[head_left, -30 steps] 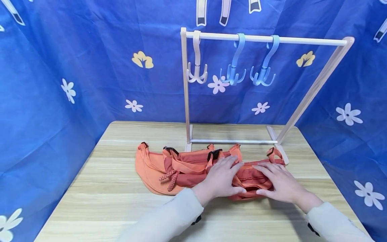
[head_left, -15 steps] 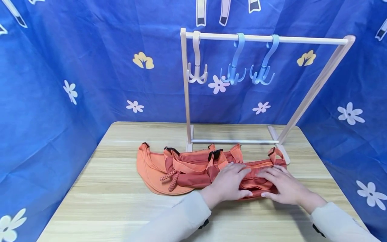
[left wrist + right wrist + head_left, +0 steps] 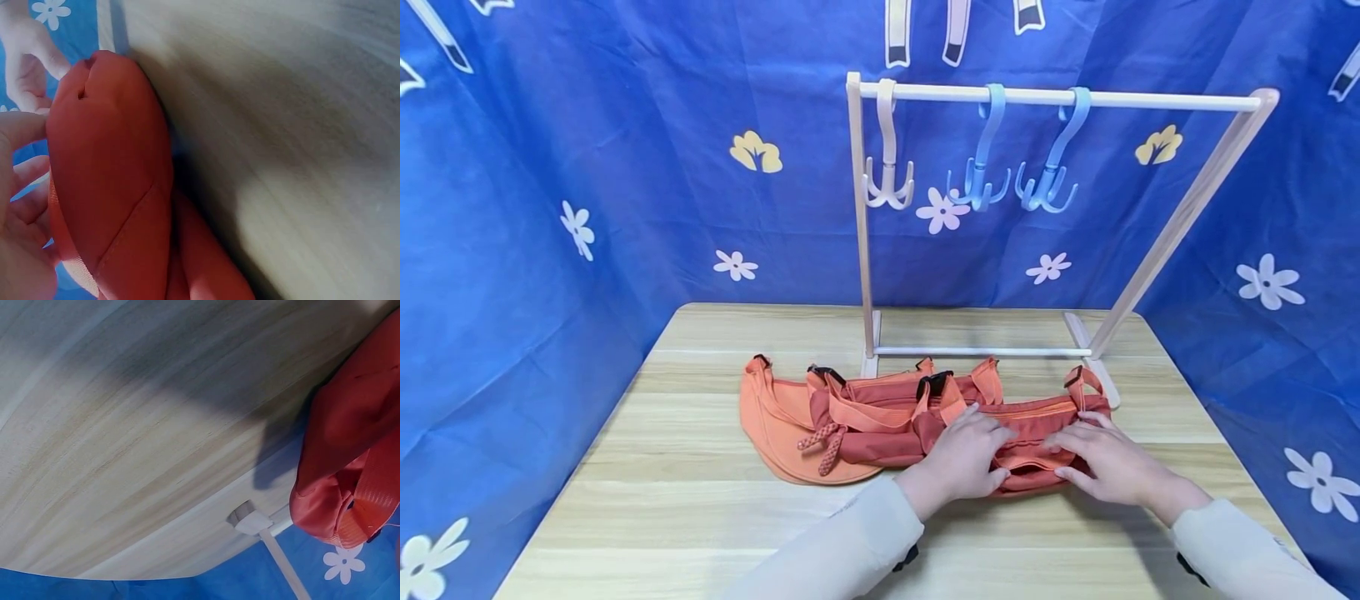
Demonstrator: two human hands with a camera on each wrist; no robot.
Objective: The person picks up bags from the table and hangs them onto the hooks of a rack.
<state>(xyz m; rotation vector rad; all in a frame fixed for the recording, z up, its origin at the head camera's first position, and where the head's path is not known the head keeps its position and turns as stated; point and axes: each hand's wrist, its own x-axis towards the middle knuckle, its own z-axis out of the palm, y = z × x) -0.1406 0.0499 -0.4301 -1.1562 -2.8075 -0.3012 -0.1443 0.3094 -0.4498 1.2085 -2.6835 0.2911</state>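
Observation:
Several red and orange waist bags lie overlapped on the table. My left hand [image 3: 962, 457] rests on the left part of the front red bag [image 3: 1028, 425], its thumb near the lower edge. On the same bag's right part lies my right hand [image 3: 1112, 462], fingers spread over the top. A pocket between the hands gapes a little. The left wrist view shows the bag's rounded side [image 3: 112, 156], with left fingers along its upper edge. In the right wrist view the red bag [image 3: 350, 419] fills the right side; the right hand is mostly out of that view.
Left of the front bag lie a red bag [image 3: 880, 447] with a patterned cord and an orange bag [image 3: 778, 433] with straps. Behind stands a wooden rack [image 3: 859, 250], its bar carrying a white hook [image 3: 889, 158] and two blue hooks [image 3: 981, 171]. Blue cloth [image 3: 647, 208] surrounds the table.
Both hands have shifted slightly to the right along the front bag, showing more of its left top. The right fingers have drawn back a little. The other bags stay where they were.

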